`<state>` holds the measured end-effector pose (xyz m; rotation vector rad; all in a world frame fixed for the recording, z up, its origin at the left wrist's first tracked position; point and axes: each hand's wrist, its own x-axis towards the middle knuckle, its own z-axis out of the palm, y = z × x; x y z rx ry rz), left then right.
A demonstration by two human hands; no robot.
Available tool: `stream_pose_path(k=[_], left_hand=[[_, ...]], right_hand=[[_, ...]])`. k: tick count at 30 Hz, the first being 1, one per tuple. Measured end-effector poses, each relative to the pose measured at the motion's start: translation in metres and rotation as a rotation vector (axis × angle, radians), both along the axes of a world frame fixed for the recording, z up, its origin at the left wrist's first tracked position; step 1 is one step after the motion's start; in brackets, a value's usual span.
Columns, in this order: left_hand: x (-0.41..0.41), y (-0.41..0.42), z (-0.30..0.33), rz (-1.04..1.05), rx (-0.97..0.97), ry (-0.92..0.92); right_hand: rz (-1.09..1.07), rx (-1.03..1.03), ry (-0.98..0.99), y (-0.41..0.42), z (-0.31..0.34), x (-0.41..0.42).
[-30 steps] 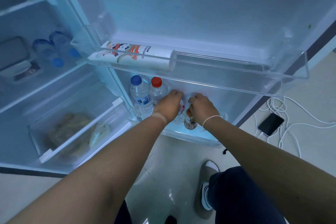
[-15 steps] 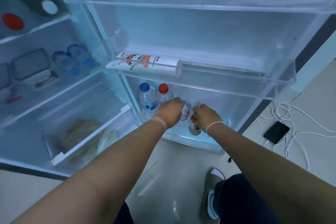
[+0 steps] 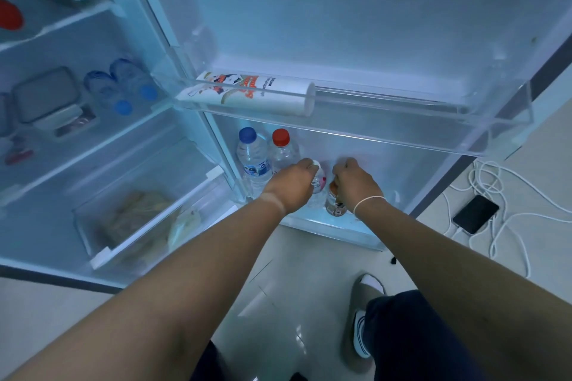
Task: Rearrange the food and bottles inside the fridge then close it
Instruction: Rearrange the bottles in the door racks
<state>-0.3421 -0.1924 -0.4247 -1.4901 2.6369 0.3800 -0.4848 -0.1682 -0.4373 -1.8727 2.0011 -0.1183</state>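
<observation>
While both arms are reaching into the door shelf (image 3: 340,227), the left hand (image 3: 292,184) is gripping a small white bottle (image 3: 318,182) and, just beside it, the right hand (image 3: 356,184) is gripping a brown bottle (image 3: 334,204).

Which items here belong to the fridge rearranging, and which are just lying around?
Job items: left hand gripping a white-capped bottle; right hand gripping a small brown bottle; blue-capped bottle; red-capped bottle; printed tube on the door shelf.

Lying about: phone and white cables on the floor.
</observation>
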Motion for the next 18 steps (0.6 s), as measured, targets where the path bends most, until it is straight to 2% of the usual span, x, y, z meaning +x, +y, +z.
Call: stream_pose_path(k=[18], left_hand=[[-0.003,0.023,0.016,0.067,0.008,0.010]], right_hand=[[0.033,-0.065,0.012,0.026,0.020,-0.017]])
